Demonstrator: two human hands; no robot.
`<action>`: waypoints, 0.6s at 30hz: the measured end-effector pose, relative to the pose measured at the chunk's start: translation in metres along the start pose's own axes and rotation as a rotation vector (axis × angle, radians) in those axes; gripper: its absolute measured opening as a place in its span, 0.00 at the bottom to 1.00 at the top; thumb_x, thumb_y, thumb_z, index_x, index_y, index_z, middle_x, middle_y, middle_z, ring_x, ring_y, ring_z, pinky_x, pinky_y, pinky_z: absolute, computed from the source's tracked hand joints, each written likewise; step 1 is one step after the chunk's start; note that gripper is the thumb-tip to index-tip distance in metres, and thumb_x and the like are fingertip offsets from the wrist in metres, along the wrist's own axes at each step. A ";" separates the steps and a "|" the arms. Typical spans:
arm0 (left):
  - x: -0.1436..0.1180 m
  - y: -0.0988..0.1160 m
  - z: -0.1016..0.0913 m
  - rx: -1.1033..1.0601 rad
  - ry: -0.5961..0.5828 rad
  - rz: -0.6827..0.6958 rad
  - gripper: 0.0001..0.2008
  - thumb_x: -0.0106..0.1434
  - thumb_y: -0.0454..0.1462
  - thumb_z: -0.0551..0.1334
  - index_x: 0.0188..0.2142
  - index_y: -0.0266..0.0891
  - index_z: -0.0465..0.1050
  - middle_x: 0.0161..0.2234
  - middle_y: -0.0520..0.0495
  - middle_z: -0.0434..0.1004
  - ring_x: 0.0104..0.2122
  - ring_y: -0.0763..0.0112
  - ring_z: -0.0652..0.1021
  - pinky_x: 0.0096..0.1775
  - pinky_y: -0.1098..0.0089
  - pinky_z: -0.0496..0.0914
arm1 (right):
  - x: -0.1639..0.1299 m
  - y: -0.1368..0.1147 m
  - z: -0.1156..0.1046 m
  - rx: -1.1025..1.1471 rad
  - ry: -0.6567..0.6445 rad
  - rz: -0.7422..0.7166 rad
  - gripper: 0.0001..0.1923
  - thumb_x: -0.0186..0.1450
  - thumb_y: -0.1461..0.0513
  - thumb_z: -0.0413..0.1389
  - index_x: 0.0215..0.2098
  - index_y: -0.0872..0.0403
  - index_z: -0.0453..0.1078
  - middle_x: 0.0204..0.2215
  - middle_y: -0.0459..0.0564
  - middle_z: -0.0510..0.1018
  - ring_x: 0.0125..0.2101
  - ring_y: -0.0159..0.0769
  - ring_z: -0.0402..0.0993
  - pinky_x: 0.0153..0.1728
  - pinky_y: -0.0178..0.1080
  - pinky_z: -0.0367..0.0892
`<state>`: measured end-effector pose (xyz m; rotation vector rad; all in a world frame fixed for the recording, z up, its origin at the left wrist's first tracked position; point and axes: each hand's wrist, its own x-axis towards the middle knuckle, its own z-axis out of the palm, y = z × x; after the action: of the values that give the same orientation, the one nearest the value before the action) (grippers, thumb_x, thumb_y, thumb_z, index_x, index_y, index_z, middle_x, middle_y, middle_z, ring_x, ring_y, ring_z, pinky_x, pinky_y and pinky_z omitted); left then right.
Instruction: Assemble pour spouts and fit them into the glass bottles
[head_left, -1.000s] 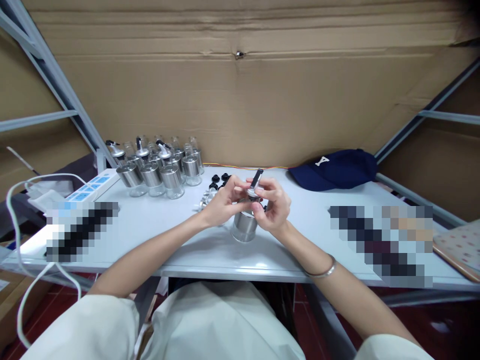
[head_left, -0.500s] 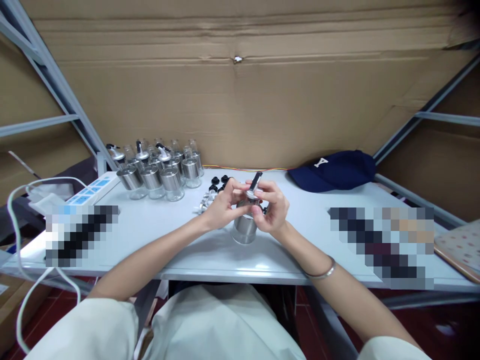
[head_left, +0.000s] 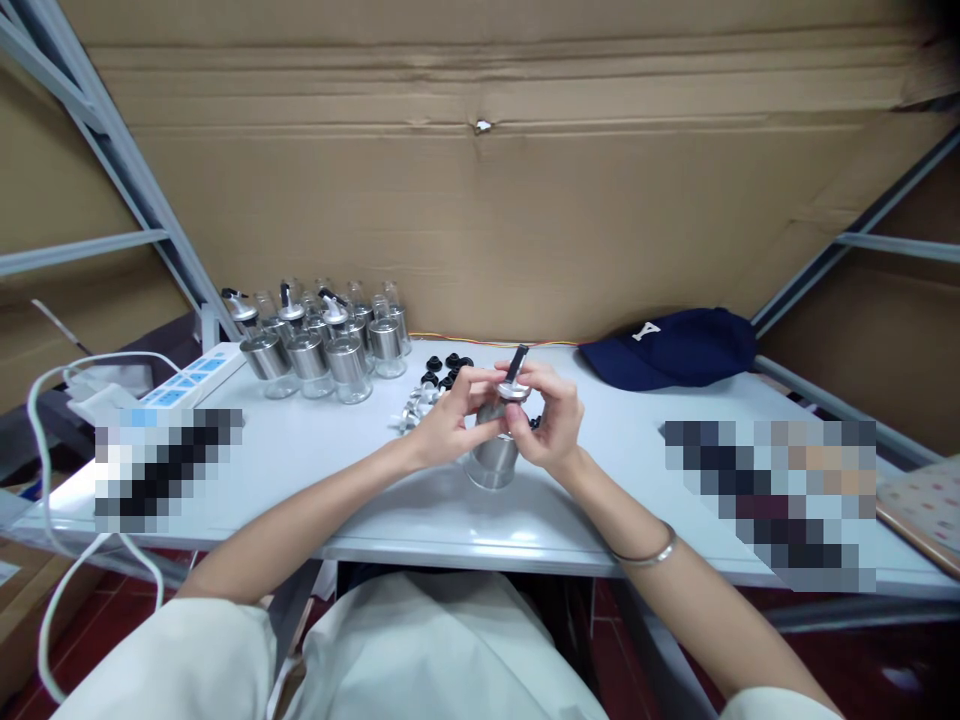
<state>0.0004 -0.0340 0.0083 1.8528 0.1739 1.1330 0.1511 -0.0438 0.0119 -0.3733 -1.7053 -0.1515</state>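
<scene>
At the middle of the white table (head_left: 315, 470), the fingertips (head_left: 504, 412) of the right hand (head_left: 551, 425) are closed around the silver cap (head_left: 514, 390) on top of a small metal-sleeved bottle (head_left: 493, 457), and a black spout (head_left: 516, 362) rises tilted from this cap, above the fingers. The left hand (head_left: 450, 425) is curled on the left side of the same bottle, its thumb and fingers pressed to the neck just under the cap, so both hands grip one thing and nothing else. The bottle is upright, with its lower end at the table top or just above it; I cannot tell if it touches. A thin metal bracelet (head_left: 645, 552) sits on the right wrist. Just behind the hands lie some small black caps (head_left: 448, 366) and, beside the left hand, a few small silver parts (head_left: 411, 412). Farther to the left, near the cardboard wall (head_left: 480, 220), a group of similar bottles (head_left: 322, 345) stands close together, several with spouts already on. A white power strip (head_left: 191, 375) lies left of this group, with a white cable (head_left: 45, 440) that loops over the table edge. A dark blue cap (head_left: 675, 348) rests well apart on the right, at the back.
</scene>
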 end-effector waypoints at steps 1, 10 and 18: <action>0.000 0.002 0.000 -0.002 0.002 -0.008 0.19 0.61 0.37 0.62 0.48 0.45 0.55 0.47 0.44 0.71 0.47 0.66 0.75 0.50 0.58 0.67 | -0.001 0.001 0.000 0.025 -0.002 0.009 0.17 0.60 0.65 0.52 0.48 0.51 0.59 0.42 0.58 0.74 0.41 0.45 0.75 0.34 0.46 0.72; 0.012 0.024 -0.018 0.106 0.154 0.073 0.19 0.62 0.39 0.61 0.48 0.46 0.53 0.43 0.48 0.73 0.43 0.69 0.77 0.45 0.63 0.71 | 0.001 0.001 0.002 0.107 0.092 0.095 0.15 0.66 0.57 0.48 0.51 0.47 0.53 0.48 0.56 0.70 0.40 0.40 0.74 0.30 0.42 0.74; 0.025 0.039 -0.074 0.380 0.531 0.218 0.23 0.62 0.44 0.61 0.52 0.48 0.52 0.47 0.46 0.70 0.47 0.66 0.75 0.52 0.59 0.67 | 0.003 0.000 0.002 0.107 0.073 0.092 0.15 0.66 0.61 0.48 0.51 0.48 0.57 0.46 0.54 0.70 0.38 0.38 0.72 0.28 0.41 0.72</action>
<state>-0.0538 0.0041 0.0647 1.8824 0.5298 1.8347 0.1487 -0.0429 0.0142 -0.3618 -1.6138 -0.0058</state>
